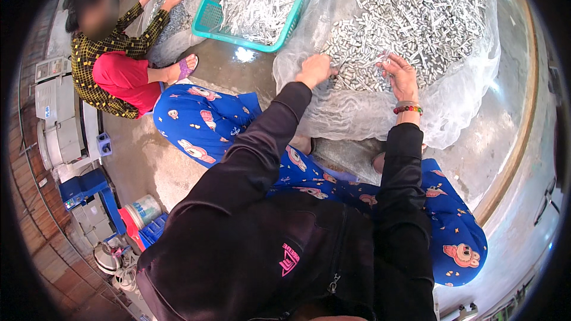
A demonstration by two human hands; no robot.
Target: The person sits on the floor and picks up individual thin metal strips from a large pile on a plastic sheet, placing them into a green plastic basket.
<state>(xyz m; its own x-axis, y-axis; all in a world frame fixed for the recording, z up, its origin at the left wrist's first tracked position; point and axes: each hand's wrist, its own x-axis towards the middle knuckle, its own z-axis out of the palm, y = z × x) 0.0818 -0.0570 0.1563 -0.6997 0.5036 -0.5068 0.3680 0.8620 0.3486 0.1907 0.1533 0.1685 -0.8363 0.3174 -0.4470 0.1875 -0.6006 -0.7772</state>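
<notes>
A large heap of small silvery metal pieces [410, 12], some short and rounded, some long and thin, lies before me on a translucent plastic sheet [339, 110]. At the heap's near left edge is my left hand [315, 71], closed, its fingertips turned toward the pieces; anything in them is hidden. My right hand [402, 78], with a beaded bracelet at the wrist, is over the near edge of the heap. Its fingers are curled together around what looks like a small silvery metal piece [385, 57], too small to make out well.
A teal plastic basket [238, 41] of thin silvery strips stands at the far left. Beyond it, a person [113, 53] in a patterned top handles another pile. Machines [59, 113], a white bucket [143, 209] and a blue crate [154, 229] line the left side.
</notes>
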